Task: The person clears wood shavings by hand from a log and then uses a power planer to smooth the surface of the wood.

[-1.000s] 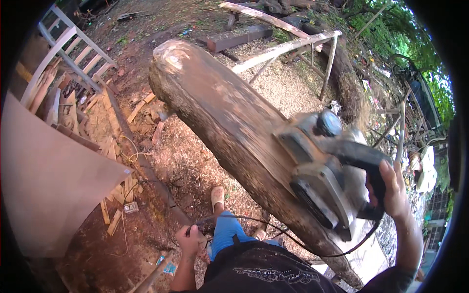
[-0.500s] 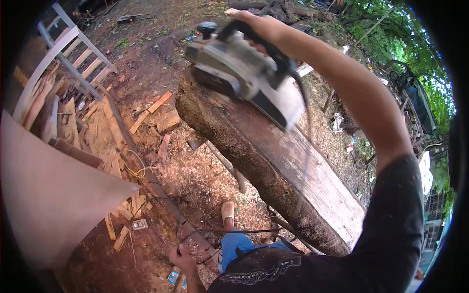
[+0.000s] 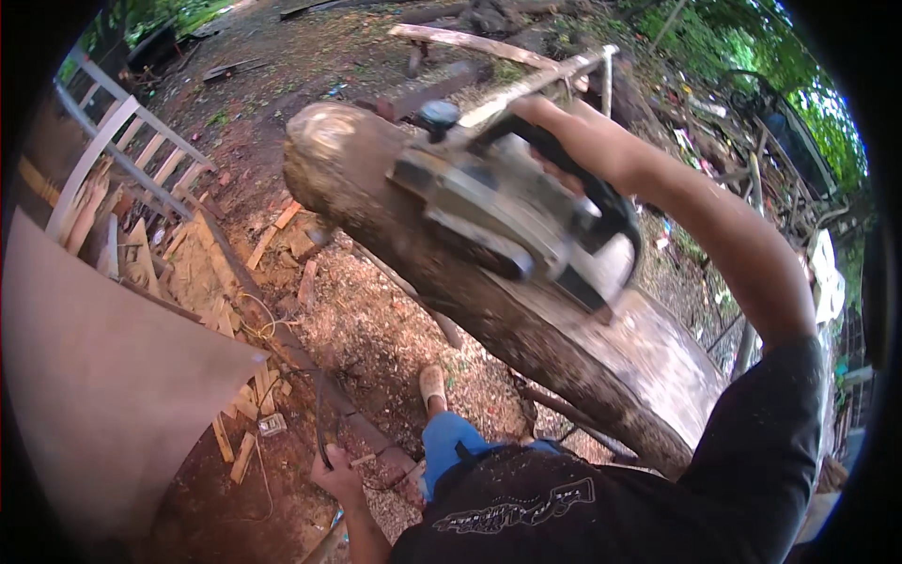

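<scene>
My right hand [image 3: 556, 127] is wrapped round the black rear handle of a grey power planer [image 3: 503, 211]. The planer rests on or just over the top of a thick wooden slab [image 3: 662, 362] with rough, rounded sides; I cannot tell if its sole touches the wood. A dark front knob on the planer has no hand on it. Low by my left leg, my left hand [image 3: 336, 477] is closed round a black power cord [image 3: 322, 437]. The slab slants from upper left to lower right, its pale planed face showing near my right arm.
Poles prop the slab from below, over ground strewn with wood shavings [image 3: 376, 320]. At the left lie offcuts [image 3: 225, 437], beside a ladder-like wooden frame [image 3: 141, 132] and a large pale sheet [image 3: 113, 376]. Beyond the slab stand a pole rail [image 3: 545, 80], brush and trees.
The planer in my right hand has come back down the slab, toward me and to the right. My view has shifted, showing more of the slab's far end. My left hand still holds the cord.
</scene>
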A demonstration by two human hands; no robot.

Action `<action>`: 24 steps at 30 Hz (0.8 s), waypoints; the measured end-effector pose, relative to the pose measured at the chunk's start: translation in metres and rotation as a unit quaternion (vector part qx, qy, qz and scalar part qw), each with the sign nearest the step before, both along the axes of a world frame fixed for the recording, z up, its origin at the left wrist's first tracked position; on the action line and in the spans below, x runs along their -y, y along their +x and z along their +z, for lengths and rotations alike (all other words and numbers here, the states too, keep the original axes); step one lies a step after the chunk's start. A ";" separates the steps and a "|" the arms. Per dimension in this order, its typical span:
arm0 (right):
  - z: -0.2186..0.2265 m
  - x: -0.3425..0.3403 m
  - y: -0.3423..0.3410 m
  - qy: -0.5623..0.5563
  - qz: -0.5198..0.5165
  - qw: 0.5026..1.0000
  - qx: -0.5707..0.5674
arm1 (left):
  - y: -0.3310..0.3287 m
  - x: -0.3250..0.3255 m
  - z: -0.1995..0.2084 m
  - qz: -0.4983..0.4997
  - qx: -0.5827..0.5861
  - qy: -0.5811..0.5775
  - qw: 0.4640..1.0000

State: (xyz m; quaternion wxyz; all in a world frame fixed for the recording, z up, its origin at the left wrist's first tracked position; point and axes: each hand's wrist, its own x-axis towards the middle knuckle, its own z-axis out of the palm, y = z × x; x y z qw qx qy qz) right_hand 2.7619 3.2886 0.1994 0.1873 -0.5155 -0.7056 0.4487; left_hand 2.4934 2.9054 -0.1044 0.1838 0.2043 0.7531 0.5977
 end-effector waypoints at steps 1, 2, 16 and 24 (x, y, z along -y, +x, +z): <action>0.002 0.026 0.038 0.015 -0.010 1.000 0.018 | 0.009 0.006 -0.004 -0.009 -0.002 -0.003 1.000; 0.006 0.054 0.070 0.007 -0.024 0.999 0.031 | 0.017 0.014 -0.008 -0.030 -0.014 0.004 0.999; 0.014 0.169 0.174 -0.025 -0.230 0.970 0.068 | 0.070 0.024 0.000 -0.203 -0.019 -0.111 0.973; 0.011 0.021 0.017 -0.013 -0.083 0.995 0.047 | -0.006 0.004 -0.045 -0.094 -0.004 -0.102 0.990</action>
